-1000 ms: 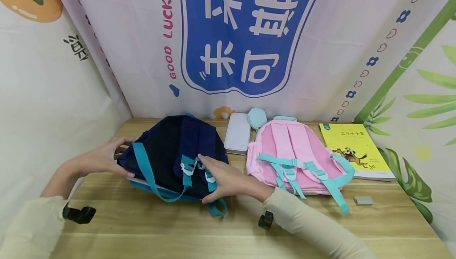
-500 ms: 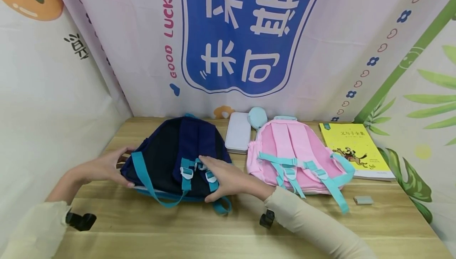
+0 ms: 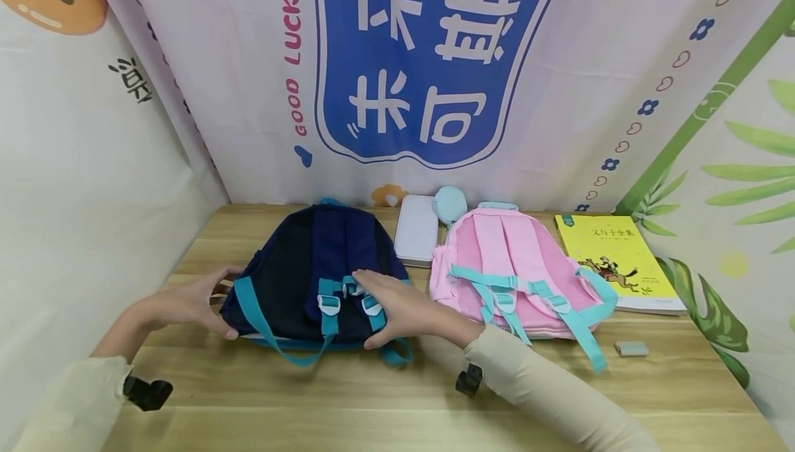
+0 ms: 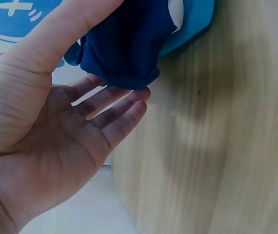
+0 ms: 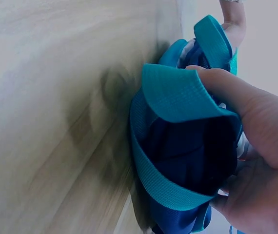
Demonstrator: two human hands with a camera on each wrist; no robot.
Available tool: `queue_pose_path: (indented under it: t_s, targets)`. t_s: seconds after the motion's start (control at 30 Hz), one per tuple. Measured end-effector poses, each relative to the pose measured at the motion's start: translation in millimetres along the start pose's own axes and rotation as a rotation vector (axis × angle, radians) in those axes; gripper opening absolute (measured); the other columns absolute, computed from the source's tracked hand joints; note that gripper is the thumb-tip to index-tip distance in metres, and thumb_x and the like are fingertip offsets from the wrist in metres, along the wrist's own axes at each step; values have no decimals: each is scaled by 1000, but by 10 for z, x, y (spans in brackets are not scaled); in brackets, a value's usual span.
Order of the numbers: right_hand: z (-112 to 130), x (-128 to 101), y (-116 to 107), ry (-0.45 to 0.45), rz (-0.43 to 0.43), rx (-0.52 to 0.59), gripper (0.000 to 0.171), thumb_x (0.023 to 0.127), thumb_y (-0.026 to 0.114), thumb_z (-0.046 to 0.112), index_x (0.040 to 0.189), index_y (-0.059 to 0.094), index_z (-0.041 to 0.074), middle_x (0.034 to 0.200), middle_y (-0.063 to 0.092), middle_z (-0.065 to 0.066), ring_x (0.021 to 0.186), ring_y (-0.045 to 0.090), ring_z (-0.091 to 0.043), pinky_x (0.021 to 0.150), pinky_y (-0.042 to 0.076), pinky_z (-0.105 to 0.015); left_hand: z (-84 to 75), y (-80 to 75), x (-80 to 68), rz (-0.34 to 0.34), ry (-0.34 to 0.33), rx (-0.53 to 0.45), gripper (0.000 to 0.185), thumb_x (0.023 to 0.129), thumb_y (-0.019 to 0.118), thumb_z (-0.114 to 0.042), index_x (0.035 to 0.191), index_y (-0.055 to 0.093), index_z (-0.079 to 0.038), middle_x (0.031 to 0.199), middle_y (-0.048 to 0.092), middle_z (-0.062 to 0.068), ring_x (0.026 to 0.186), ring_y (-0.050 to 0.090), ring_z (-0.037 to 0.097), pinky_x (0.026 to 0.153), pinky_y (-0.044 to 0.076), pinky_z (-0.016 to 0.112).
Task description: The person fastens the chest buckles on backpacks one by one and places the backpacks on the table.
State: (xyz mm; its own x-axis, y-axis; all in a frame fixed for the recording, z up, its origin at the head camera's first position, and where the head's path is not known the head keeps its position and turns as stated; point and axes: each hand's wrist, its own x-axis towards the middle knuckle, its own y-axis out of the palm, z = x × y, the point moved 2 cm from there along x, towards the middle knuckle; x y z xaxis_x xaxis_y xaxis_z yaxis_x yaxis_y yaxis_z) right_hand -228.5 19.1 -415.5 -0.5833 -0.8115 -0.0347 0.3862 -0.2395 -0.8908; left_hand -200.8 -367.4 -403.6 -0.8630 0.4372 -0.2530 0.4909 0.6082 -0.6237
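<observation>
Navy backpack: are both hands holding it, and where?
Yes. The left hand grips the navy backpack at its left bottom corner; the right hand grips its lower right edge, thumb over a teal strap.

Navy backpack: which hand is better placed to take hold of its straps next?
Probably the right hand: it grips the navy backpack at its teal straps. The left hand holds the far edge, away from them.

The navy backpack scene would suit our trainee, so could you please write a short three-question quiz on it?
1. True or false: both hands grip the navy backpack.
2. Which lies nearest the pink backpack: A) the yellow book, B) the grey eraser?
3. What colour are the navy backpack's straps?

Key:
1. True: the left hand and right hand hold its sides.
2. A.
3. Teal.
</observation>
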Motion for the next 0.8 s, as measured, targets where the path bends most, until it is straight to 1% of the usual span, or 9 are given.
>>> queue_pose_path:
  t_s: [0.07,0.1,0.23,0.33,0.4,0.53,0.63,0.8]
  targets:
    - [4,-8,-17,7,4,-2,115,79,86,45,164,17,10,170,22,-8,158,21,-24,125,27,-44,12,19,7,14,1,-11,104,75,90,-18,152,23,5,154,29,35,136,36,61,102,48,54]
    - [7,-13,-26,10,6,-4,115,79,86,45,164,17,10,170,22,-8,157,21,-25,125,27,-44,13,29,9,20,3,-15,104,75,90,-18,152,23,6,154,29,36,135,36,61,101,48,55]
    - [24,-30,-54,14,12,-4,114,79,87,44,163,20,9,169,24,-10,157,22,-26,124,28,-47,30,51,12,44,-2,-53,104,77,88,-17,152,21,7,155,27,37,137,35,62,100,49,47]
    - [26,-37,-59,11,16,-8,114,78,87,44,163,20,8,169,23,-11,157,21,-27,124,29,-47,50,63,14,46,-14,-65,103,78,87,-17,152,20,7,156,26,36,138,34,61,101,49,42]
    - [23,-39,-57,8,16,-17,114,78,87,45,163,20,8,169,23,-11,157,21,-27,124,29,-47,64,76,22,34,-19,-50,102,78,88,-18,152,22,7,155,28,35,138,36,59,102,49,42]
    - [14,-35,-50,12,16,-34,114,78,87,46,163,21,9,169,23,-11,157,21,-27,124,30,-47,97,116,52,4,-17,-2,103,76,90,-22,151,25,6,153,34,33,135,41,55,104,48,49]
    - [9,-28,-46,19,19,-42,114,78,87,46,163,20,9,169,23,-10,158,21,-26,124,30,-45,121,146,78,-16,-12,28,105,76,90,-23,151,24,8,151,36,34,133,43,53,103,47,53]
    - [2,-19,-38,28,24,-47,113,79,86,47,163,21,9,169,24,-9,157,22,-26,124,30,-45,136,170,96,-29,-20,42,107,75,91,-23,151,23,9,149,37,35,131,45,52,101,48,54]
